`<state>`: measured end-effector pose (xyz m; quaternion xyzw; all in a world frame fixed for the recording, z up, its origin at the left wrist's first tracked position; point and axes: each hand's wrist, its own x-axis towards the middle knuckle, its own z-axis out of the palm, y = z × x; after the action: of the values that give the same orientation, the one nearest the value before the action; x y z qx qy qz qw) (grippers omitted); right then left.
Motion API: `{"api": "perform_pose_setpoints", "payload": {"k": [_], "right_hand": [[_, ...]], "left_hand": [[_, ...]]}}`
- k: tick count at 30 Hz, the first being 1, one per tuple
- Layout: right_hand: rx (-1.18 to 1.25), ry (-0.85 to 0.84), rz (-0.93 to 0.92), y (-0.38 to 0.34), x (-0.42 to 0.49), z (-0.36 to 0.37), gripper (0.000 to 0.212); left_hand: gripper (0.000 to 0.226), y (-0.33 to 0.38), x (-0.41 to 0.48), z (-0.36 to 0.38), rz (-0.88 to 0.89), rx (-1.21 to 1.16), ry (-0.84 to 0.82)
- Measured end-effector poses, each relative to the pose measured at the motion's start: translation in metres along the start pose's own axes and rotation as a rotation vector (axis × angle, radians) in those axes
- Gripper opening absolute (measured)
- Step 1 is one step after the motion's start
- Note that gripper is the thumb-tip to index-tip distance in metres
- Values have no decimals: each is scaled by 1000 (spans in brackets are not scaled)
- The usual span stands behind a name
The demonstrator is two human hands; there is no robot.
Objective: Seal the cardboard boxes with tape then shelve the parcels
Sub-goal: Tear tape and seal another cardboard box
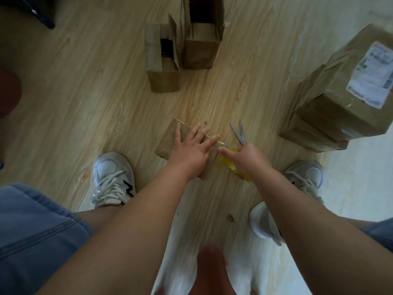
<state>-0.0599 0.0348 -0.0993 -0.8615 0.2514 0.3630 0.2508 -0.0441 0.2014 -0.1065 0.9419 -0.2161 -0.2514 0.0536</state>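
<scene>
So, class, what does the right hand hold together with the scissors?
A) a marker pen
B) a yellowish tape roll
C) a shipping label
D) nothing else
B: the right hand grips the scissors and a yellowish tape roll, while the left hand presses flat on the small box.

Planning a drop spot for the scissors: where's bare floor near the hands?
Bare floor between the small box under the left hand and the two open boxes; also left of those, beyond the left shoe. Tight between the scissors in the right hand and the parcel stack.
</scene>
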Motion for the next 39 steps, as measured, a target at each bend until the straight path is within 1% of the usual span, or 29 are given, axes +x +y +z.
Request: {"api": "perform_pose_setpoints", "payload": {"k": [4, 10, 15, 17, 18, 20, 21, 22, 23, 25, 33, 35, 37, 39], "right_hand": [[0, -31, 13, 1, 3, 1, 62], [21, -43, 40, -1, 4, -2, 61], [-10, -30, 31, -1, -1, 1, 62], [0, -32, 27, -2, -4, 0, 61], [10, -35, 21, -2, -4, 0, 61], [36, -38, 20, -1, -4, 1, 62], [43, -36, 26, 0, -4, 2, 63], [45, -36, 36, 0, -3, 3, 64], [43, -38, 44, 0, -4, 4, 66], [45, -44, 51, -1, -4, 6, 67], [45, -55, 59, -1, 1, 5, 69], [36, -46, 58, -2, 0, 5, 68], [28, -46, 52, -2, 0, 5, 67], [66, -52, 22, 1, -1, 4, 64]], "left_hand": [[46, -5, 6, 2, -9, -47, -45], [42, -6, 18, -14, 39, 69, -102], [45, -5, 14, -13, 20, 71, -113], [49, -7, 9, -11, -4, 47, -66], [52, -9, 6, -11, -35, -7, -8], [57, -14, -1, -11, -164, -151, 144], [59, -17, -3, -11, -251, -208, 199], [60, -21, -3, -11, -336, -266, 217], [61, -25, -1, -11, -402, -325, 198], [62, -29, 3, -10, -452, -378, 115], [64, -37, 8, -10, -439, -405, -18], [64, -36, 7, -11, -438, -377, -18], [64, -34, 4, -12, -435, -211, 14], [66, -25, -2, -17, -435, -32, 97]]}}
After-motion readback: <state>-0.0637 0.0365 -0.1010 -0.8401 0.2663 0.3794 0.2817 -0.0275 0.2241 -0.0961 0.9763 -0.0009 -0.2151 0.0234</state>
